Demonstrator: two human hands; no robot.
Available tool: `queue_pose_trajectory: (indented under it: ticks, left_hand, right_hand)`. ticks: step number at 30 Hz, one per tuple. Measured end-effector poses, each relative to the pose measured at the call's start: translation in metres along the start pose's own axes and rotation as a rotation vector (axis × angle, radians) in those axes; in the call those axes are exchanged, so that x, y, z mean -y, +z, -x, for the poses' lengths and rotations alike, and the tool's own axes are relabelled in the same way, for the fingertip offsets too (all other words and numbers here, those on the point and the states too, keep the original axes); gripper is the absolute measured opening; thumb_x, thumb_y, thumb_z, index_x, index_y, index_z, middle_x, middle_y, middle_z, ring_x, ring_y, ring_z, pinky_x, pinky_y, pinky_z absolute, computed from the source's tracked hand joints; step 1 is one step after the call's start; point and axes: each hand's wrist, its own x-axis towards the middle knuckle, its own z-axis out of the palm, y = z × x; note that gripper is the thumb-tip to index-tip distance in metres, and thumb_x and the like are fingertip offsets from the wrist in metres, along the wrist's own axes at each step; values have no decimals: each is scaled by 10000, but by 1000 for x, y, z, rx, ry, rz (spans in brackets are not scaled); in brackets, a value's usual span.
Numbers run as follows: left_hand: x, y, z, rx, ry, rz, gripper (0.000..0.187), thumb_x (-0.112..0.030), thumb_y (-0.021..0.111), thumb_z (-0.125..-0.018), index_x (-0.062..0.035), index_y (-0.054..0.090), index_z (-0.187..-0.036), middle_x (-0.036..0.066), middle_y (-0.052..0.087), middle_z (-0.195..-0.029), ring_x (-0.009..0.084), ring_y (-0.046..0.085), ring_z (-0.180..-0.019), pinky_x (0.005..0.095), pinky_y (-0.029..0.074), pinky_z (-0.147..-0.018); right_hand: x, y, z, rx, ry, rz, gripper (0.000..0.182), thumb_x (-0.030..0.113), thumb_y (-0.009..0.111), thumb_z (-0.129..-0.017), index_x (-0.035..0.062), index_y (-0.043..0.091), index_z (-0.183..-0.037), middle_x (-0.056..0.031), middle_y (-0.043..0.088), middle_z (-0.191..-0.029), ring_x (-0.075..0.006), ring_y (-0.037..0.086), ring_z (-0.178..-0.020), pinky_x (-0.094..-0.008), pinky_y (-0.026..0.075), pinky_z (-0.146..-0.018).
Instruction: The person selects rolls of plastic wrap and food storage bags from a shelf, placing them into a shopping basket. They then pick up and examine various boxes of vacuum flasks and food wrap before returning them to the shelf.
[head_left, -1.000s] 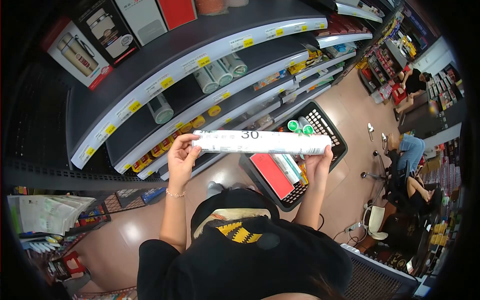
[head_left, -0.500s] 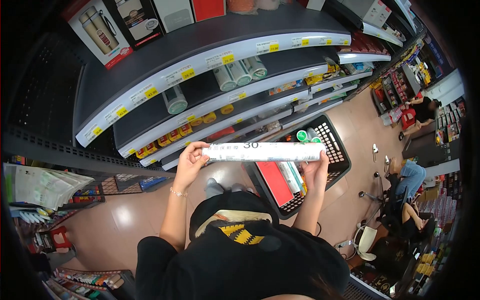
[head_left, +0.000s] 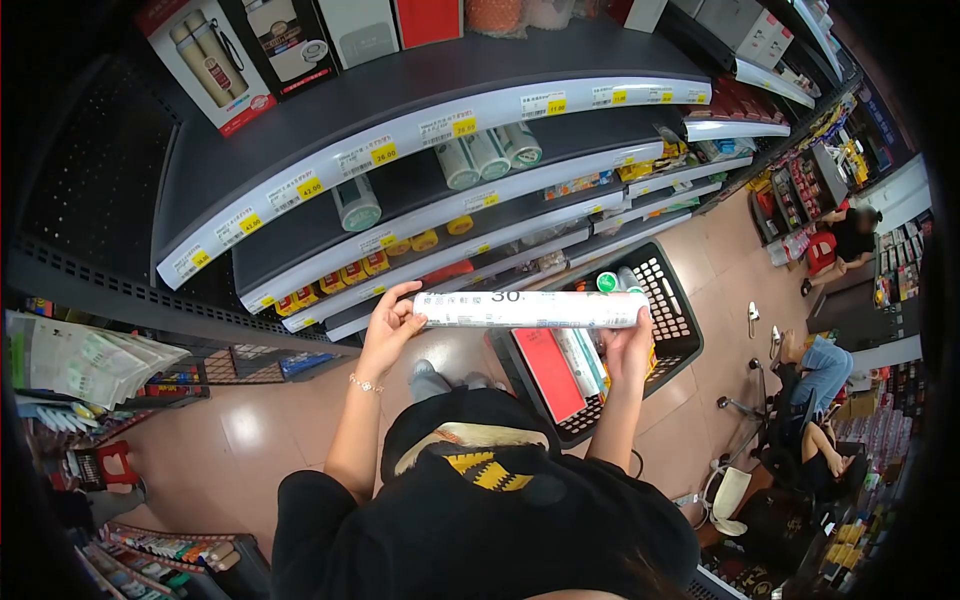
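Observation:
A long white roll of cling film [head_left: 530,309] with printed lettering and a large "30" is held level across my front. My left hand [head_left: 390,328] is closed on its left end, thumb below and fingers above. The right end is gripped by my right hand [head_left: 629,347]. Beneath the roll on the right stands a black shopping basket [head_left: 676,318], partly hidden by it. Inside the basket lie a flat red box [head_left: 551,374], a white and green box [head_left: 581,360] and a container with a green top [head_left: 606,283].
Shelves with a price-tag rail [head_left: 430,128] curve in front, carrying white canisters [head_left: 487,155], yellow-red packs [head_left: 352,276] and a boxed flask [head_left: 208,65]. Plastic packs [head_left: 95,360] hang at left. At right are a seated person's jeans [head_left: 822,372], an office chair base [head_left: 757,385] and another person [head_left: 853,240].
The camera view has shifted slightly. Both hands still hold the roll, which now looks a little more tilted, its right end slightly lower in the frame.

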Motion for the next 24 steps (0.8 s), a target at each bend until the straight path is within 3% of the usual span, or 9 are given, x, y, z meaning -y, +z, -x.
queue_pose_trajectory:
  ticks: [4, 13, 18, 21, 24]
  left_hand:
    - [-6, 4, -2, 6, 12, 8, 483, 9, 585, -768, -24, 393, -1210, 10, 555, -845, 35, 458, -724, 167, 389, -667]
    - [-5, 9, -10, 48, 62, -43, 465, 35, 599, -748, -17, 410, -1170, 10, 558, -880, 25, 461, -725, 163, 395, -675]
    - [-5, 10, -13, 35, 134, -81, 505, 47, 625, -713, -31, 421, -1168, -29, 557, -774, 18, 372, -639, 151, 318, -595]
    - [-7, 10, -16, 12, 160, -19, 515, 55, 619, -710, -45, 423, -1176, -38, 551, -761, 19, 372, -656, 157, 318, -609]
    - [-12, 16, -20, -79, 270, 18, 620, 34, 665, -668, -44, 390, -1218, 22, 543, -874, 90, 446, -736, 197, 395, -733]
  right_hand:
    - [-2, -7, -3, -26, -26, 3, 419, 374, 407, -887, 42, 414, -1142, -114, 522, -1088, -238, 521, -1017, -364, 473, -814]
    - [0, -12, -5, -57, -21, -71, 451, 416, 437, -869, 50, 437, -1132, -103, 537, -1070, -211, 534, -992, -343, 490, -792]
    - [-1, -13, -4, -96, 8, -114, 453, 400, 451, -865, 48, 420, -1148, -110, 514, -1105, -232, 520, -1010, -365, 481, -821]
    - [-4, -10, -2, -124, 23, -137, 455, 394, 451, -865, 58, 403, -1169, -117, 491, -1141, -251, 487, -1057, -382, 458, -860]
    - [-4, -2, 0, -83, 32, -130, 463, 401, 440, -867, 63, 396, -1181, -116, 489, -1151, -257, 478, -1073, -384, 449, -874]
